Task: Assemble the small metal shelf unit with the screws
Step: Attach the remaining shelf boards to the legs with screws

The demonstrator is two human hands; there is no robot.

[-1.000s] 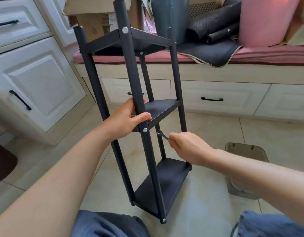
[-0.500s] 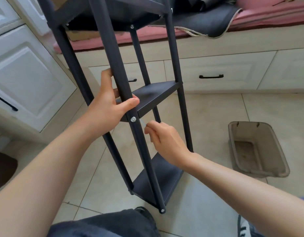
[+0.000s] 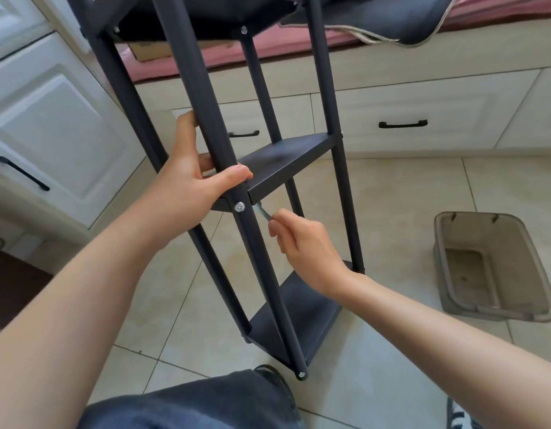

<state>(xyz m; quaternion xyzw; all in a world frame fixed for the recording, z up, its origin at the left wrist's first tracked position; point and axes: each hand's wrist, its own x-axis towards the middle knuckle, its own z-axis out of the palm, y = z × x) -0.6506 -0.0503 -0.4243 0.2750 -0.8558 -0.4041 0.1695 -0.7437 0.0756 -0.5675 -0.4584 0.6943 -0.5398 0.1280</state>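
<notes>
A black metal shelf unit (image 3: pixel 286 164) stands upright on the tiled floor, with three tiers on four round posts. My left hand (image 3: pixel 187 181) is wrapped around the nearest post just above the middle tier. A silver screw head (image 3: pixel 239 207) shows on that post below my thumb. My right hand (image 3: pixel 302 243) pinches a small silver wrench (image 3: pixel 264 212), whose tip reaches behind the post at the middle tier's front corner. Another screw head (image 3: pixel 301 374) sits at the foot of the same post.
A shallow grey plastic bin (image 3: pixel 490 267) lies on the floor to the right. White cabinets (image 3: pixel 51 125) stand left, and a drawer bench with a pink cushion (image 3: pixel 391 35) runs behind the shelf. My knees are at the bottom edge.
The view dipped, so the shelf's top has left the frame. My right hand moved left with the wrench from the back post to the front post's middle-tier corner. My left hand kept its grip.
</notes>
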